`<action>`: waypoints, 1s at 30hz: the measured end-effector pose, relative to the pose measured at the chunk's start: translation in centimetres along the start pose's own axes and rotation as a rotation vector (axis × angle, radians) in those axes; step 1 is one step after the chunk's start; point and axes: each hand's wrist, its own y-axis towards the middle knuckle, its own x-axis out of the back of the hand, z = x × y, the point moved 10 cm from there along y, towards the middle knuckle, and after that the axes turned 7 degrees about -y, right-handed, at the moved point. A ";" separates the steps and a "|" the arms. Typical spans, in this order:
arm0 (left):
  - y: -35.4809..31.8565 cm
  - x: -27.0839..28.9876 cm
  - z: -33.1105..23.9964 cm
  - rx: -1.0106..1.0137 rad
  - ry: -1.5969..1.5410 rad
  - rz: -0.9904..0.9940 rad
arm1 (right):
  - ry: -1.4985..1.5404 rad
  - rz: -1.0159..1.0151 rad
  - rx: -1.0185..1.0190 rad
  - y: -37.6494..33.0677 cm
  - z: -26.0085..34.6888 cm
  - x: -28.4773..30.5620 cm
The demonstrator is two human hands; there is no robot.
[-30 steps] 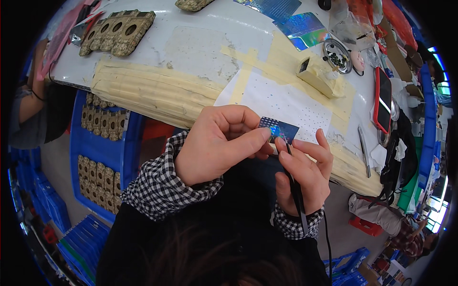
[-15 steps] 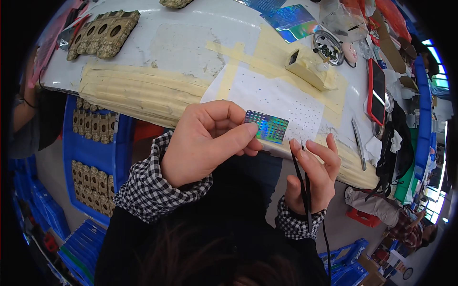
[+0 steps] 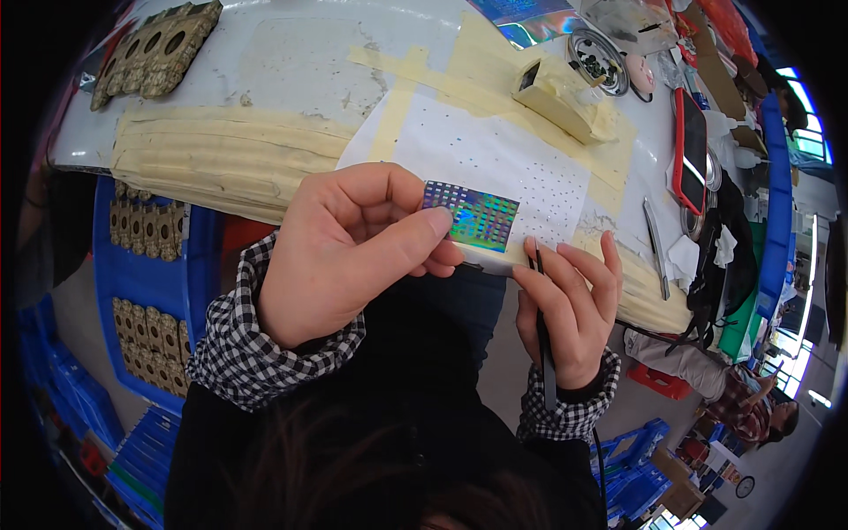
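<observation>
My left hand (image 3: 340, 256) pinches a small, shiny holographic sticker sheet (image 3: 484, 219) between thumb and fingers, above the table's near edge. Rows of little rectangles cover the sheet, and pale gaps show at its upper left. Black tweezers (image 3: 545, 358) lie in my right hand (image 3: 572, 305), gripped between thumb and fingers. Their tips point up beside the sheet's lower right corner, apart from it. Whether the tips hold anything is too small to tell. Beyond both hands, a white paper (image 3: 433, 137) dotted with tiny dark specks is taped to the table.
Camouflage-patterned parts with round holes (image 3: 157, 51) sit far left. More fill a blue tray (image 3: 201, 265) below the table's left edge. A tape-wrapped block (image 3: 565, 102), a round dish (image 3: 625, 87) of dark bits, a red-cased phone (image 3: 692, 155) and silver tweezers (image 3: 656, 247) lie right.
The view has shifted, so the table appears farther left and up. My right fingers have drawn together on the tweezers, whose arms have come together. My left hand still holds the sheet.
</observation>
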 end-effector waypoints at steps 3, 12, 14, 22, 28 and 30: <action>0.0 0.1 0.1 -0.006 -0.009 -0.008 | 0.051 0.047 -0.013 0.6 -0.2 0.1; 0.0 0.0 0.1 0.005 -0.017 -0.003 | 0.289 -0.008 -0.153 0.3 -2.0 0.8; -0.1 0.0 0.1 0.006 -0.029 -0.002 | 0.307 -0.035 -0.167 0.2 -1.9 1.1; 0.0 -0.6 0.0 0.056 -0.049 0.028 | 0.351 -0.188 -0.084 1.2 0.5 3.1; 0.0 -0.5 0.1 0.045 -0.029 0.033 | 0.383 -0.356 -0.242 1.4 -3.5 3.2; -0.1 -0.4 0.1 0.028 -0.030 0.031 | 0.278 -0.484 -0.364 1.2 -7.6 4.1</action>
